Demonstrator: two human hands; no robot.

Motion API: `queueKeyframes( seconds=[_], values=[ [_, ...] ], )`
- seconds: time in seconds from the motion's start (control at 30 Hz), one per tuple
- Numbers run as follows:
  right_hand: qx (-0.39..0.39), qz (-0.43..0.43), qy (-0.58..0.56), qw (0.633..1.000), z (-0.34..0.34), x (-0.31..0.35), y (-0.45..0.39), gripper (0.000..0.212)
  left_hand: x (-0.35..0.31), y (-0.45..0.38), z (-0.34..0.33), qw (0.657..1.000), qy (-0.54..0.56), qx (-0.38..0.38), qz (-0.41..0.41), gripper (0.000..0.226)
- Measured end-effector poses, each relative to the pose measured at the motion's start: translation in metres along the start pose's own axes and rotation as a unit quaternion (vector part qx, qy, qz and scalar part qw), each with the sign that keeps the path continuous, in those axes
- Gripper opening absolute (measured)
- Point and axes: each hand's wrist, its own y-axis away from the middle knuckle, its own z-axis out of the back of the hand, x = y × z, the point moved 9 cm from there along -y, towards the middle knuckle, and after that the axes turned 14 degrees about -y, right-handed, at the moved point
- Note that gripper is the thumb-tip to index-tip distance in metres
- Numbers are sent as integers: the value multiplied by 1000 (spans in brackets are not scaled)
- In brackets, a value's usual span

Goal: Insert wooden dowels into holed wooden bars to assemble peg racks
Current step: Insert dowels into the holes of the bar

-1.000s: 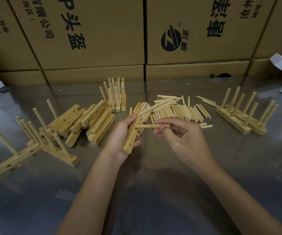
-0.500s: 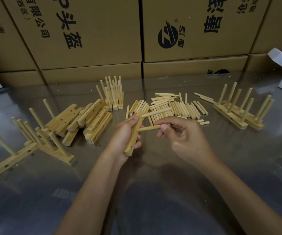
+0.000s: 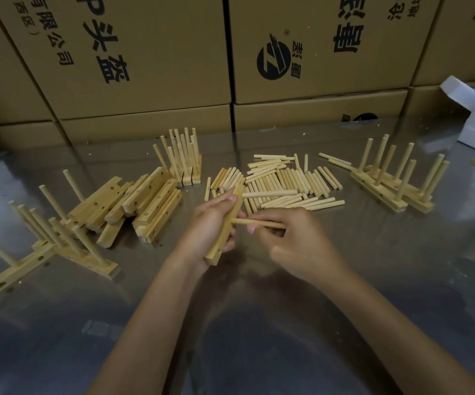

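Several finished racks (image 3: 393,181) stand on the bench (image 3: 287,323). Left hand (image 3: 210,223) grips bar (image 3: 225,232); right hand (image 3: 296,243) fingers pinch dowel (image 3: 259,222). Many dowels, bars remain.

Two bare forearms enter from six o'clock, each uncovered to the frame edge with no sleeve cuff showing. The left hand (image 3: 210,223) and right hand (image 3: 296,246) wear nothing. Fingernails are short and plain.
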Motion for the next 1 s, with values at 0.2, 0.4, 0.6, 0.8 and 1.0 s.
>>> queueKeyframes(
  seconds=[0.2, 0.4, 0.6, 0.8, 1.0],
  values=[
    [25, 86, 255, 963, -3, 19, 3, 17, 5, 2, -6, 1000, -18, 4, 15, 28],
    [-19, 86, 138, 987, -4, 15, 5, 19, 6, 1, -11, 1000, 13, 16, 17, 30],
    [-47, 70, 66, 994, -1, 4, 6, 18, 9, 2, -12, 999, 13, 24, 22, 32],
    [-52, 59, 39, 996, -2, -2, 3, 16, 7, 1, -12, 1000, 11, 20, 17, 30],
    [-59, 54, 63, 995, -2, -1, 6, 16, 6, 1, -7, 1000, -29, 1, 0, 33]
  ],
)
